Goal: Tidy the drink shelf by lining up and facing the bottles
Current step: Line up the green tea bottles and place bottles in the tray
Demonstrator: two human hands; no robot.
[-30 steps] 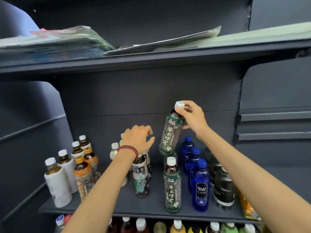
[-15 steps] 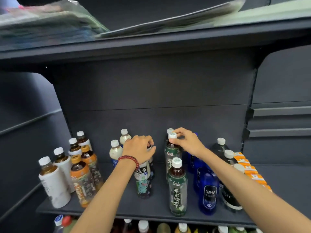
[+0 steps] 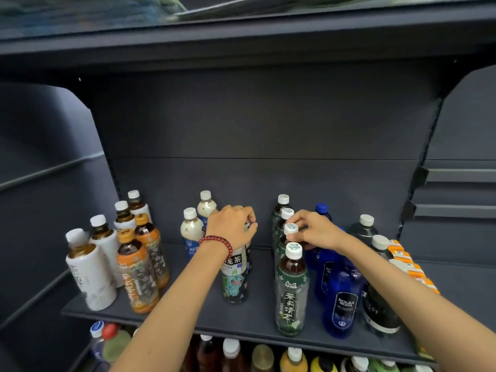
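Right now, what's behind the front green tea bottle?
Behind the front green tea bottle stand three more white-capped green bottles in a row. The right hand grips one cap; their lower bodies are hidden.

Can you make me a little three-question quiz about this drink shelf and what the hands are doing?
1. True or false: the right hand is at the cap of a green tea bottle in the green row.
2. Which wrist wears the red bead bracelet? A) left B) right C) both
3. Fill in: the front bottle in the blue row reads "BOLSA ____" on its label.

Key:
1. True. Its fingers touch the white cap of the second green bottle from the front.
2. A. The left hand rests on top of the oolong tea bottle with the cartoon label.
3. SODA.
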